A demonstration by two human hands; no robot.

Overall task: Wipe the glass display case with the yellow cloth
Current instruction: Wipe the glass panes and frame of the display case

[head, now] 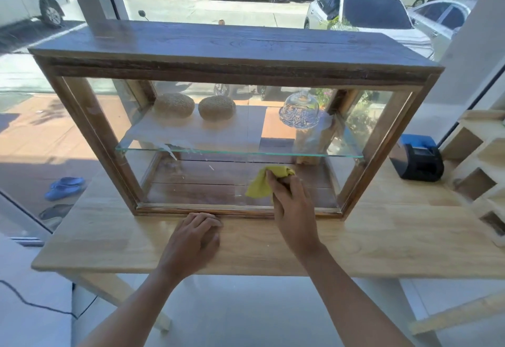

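A person is standing at a pale wooden table (109, 240) that is filling the lower middle of the frame, with a wood-framed glass display case (235, 65) sitting on it at the centre. Left of centre, the left hand (195, 240) is resting on the tabletop just in front of the case's bottom rail, fingers loosely curled together and holding nothing. Inside, on the glass shelf (237, 152), two round loaves (173, 105) and a glass dome (299, 109) are sitting. Right of centre, the right hand (291, 199) is bunching the yellow cloth (262, 182) under closed fingers, apparently pressing it on the front pane's lower right area, though the glass is hard to see. The wiping step is seemingly under way; next, the cloth probably needs sweeping leftward across streaked glass. A black device (416, 161) is sitting at the right.
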